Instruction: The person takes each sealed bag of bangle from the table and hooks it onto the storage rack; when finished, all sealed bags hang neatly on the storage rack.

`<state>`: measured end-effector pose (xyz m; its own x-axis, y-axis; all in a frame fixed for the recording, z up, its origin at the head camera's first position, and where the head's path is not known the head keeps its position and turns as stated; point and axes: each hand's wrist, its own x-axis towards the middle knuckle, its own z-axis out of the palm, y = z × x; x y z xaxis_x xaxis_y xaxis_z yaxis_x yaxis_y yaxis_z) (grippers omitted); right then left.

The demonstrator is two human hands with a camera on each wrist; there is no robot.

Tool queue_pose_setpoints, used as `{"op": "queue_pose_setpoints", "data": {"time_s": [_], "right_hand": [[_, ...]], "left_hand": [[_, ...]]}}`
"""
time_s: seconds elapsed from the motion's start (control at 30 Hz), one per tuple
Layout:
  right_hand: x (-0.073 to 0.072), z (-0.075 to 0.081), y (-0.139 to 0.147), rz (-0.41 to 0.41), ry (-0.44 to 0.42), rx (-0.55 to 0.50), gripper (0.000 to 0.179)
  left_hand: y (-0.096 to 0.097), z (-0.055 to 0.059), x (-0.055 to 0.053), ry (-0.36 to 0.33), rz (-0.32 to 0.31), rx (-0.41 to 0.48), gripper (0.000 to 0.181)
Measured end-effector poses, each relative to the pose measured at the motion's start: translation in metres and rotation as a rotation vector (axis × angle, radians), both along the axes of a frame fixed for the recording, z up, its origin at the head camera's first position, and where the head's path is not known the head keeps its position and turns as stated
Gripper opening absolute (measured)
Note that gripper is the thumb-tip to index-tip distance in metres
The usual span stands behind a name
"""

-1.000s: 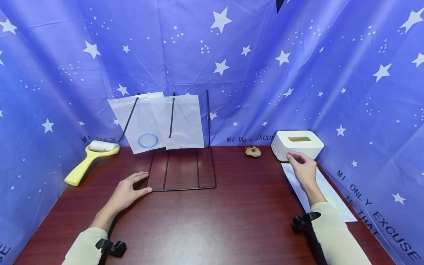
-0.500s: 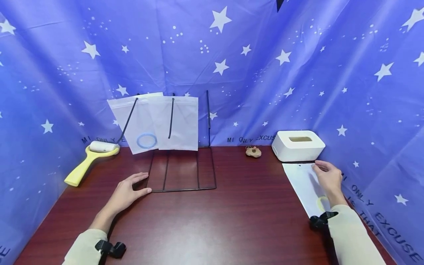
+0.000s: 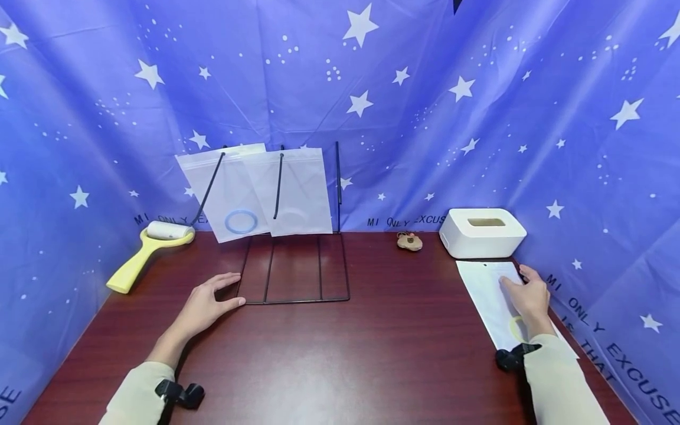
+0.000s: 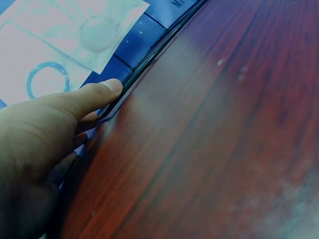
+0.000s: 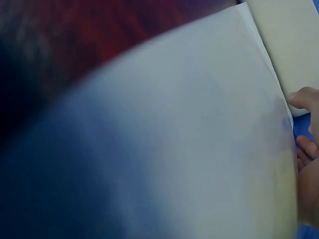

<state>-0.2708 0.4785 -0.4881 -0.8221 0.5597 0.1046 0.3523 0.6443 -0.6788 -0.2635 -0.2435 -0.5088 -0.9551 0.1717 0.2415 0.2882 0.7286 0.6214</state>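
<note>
My left hand (image 3: 204, 307) rests at the front left corner of a black wire rack (image 3: 297, 302), fingers along its side and thumb at its front bar. Two translucent zip bags hang on the rack's hooks: a left bag (image 3: 209, 195) with a blue ring (image 3: 241, 221), and a right bag (image 3: 303, 195) with a pale ring. At the right, my right hand (image 3: 531, 301) is over a flat white bag (image 3: 483, 301) with a yellow ring (image 3: 515, 327). Its thumb and fingers stand apart at the bag's right side; the hand hides part of that bag.
A white box (image 3: 483, 242) with a slot on top stands just behind the flat bag. A small tan trinket (image 3: 409, 241) lies at the back. Far left is a yellow-handled roller (image 3: 135, 262). Starry blue curtains border the dark red table (image 3: 382, 348).
My right hand has moved from in front of the white box rightward and down to the flat bag's right side, its fingers spreading. My left hand stays at the rack's corner.
</note>
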Motion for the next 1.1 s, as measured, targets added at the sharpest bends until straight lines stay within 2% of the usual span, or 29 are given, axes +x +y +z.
{"op": "queue_pose_setpoints", "data": {"time_s": [0.1, 0.2, 0.47, 0.6, 0.77, 0.97, 1.1], "right_hand": [[-0.001, 0.001, -0.003, 0.021, -0.074, 0.056, 0.077], [-0.002, 0.003, -0.004, 0.032, -0.122, 0.062, 0.08], [-0.003, 0.011, -0.002, 0.06, -0.247, -0.007, 0.088], [-0.004, 0.016, 0.0, 0.082, -0.281, -0.028, 0.088], [-0.005, 0.016, -0.001, 0.06, -0.245, -0.048, 0.085], [-0.006, 0.011, -0.002, -0.058, -0.112, -0.176, 0.069], [-0.006, 0.009, -0.004, -0.129, -0.058, -0.239, 0.063]], "left_hand": [[0.0, 0.001, 0.0, -0.002, 0.0, -0.001, 0.064], [0.0, 0.001, 0.0, -0.001, -0.002, -0.006, 0.064], [-0.001, 0.002, 0.0, 0.004, -0.002, -0.008, 0.065], [-0.001, 0.001, 0.0, 0.004, -0.005, -0.01, 0.065], [-0.001, 0.002, 0.001, -0.002, -0.005, -0.003, 0.065], [0.0, 0.003, 0.0, -0.009, -0.001, 0.0, 0.066], [-0.001, 0.002, 0.0, -0.014, 0.002, -0.001, 0.067]]}}
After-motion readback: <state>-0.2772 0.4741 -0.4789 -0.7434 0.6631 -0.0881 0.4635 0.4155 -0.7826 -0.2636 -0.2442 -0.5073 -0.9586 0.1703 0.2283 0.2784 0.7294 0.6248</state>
